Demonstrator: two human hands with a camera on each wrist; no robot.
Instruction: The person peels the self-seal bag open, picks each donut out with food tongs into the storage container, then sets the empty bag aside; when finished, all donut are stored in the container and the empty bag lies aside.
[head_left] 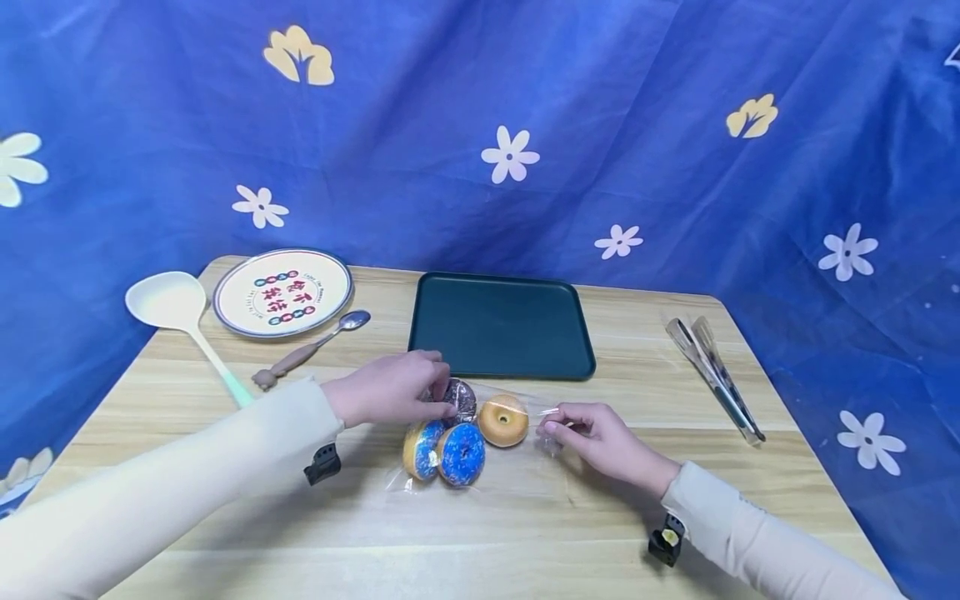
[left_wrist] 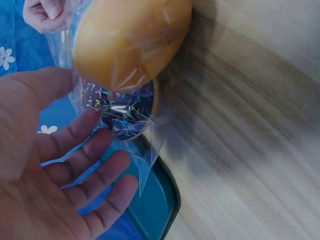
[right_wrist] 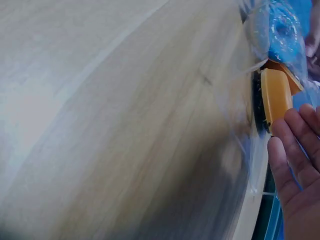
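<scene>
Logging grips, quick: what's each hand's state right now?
Left hand: at the clear bag; its grip cannot be told.
Right hand: closed, pinching the clear bag's edge.

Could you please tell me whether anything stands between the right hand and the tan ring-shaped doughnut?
Yes: the clear plastic bag encloses the tan ring-shaped doughnut, its film lying between it and the right hand.

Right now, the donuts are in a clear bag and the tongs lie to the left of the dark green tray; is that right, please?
Not quite: the tongs lie to the right of the dark green tray, as the head view shows. The donuts are indeed in a clear bag.
</scene>
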